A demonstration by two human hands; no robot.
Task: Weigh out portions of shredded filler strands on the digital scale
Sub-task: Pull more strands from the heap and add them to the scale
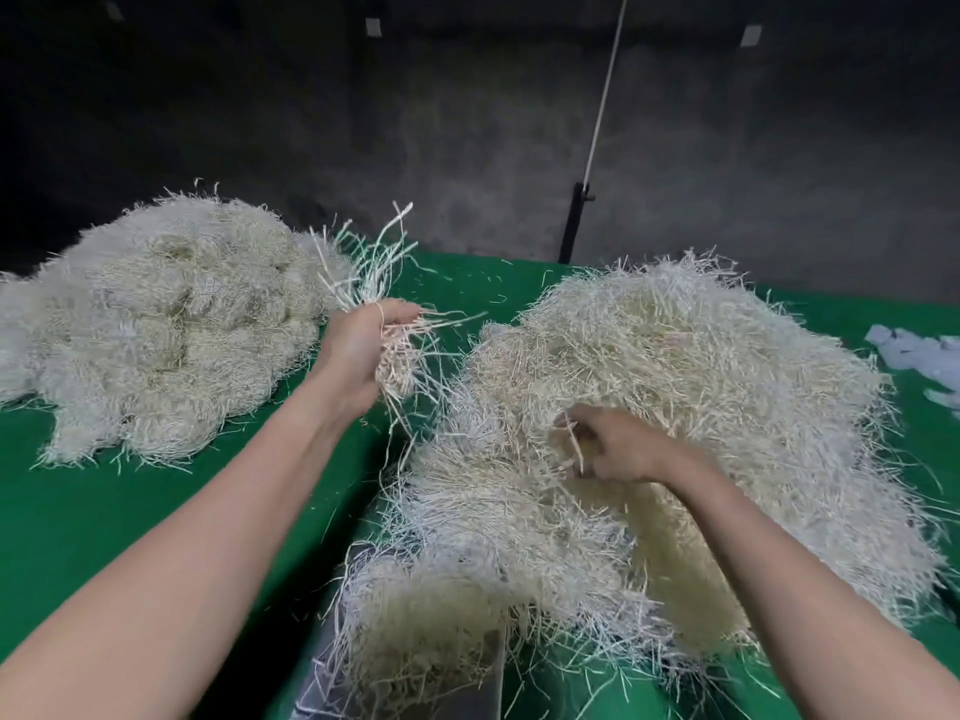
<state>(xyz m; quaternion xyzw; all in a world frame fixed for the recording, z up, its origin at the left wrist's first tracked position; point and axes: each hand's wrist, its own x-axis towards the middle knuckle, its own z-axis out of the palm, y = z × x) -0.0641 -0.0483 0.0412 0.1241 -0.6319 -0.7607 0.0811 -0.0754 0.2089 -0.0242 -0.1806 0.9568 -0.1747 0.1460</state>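
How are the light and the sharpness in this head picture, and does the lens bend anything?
Head view: the green table is lit evenly, the wall behind is dark. Head view: the right hand, fingers curled in the right pile, is smeared by motion; the left hand gripping a bunch is sharper. Head view: the wide lens stretches the forearms.

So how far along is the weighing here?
Looks done: a heap at the left, possibly weighed portions. In hand: the left hand grips a tuft, and the right hand pinches strands in the loose pile. Left: most of that pile. The grey platform nearest the camera, perhaps the scale, is strand-covered.
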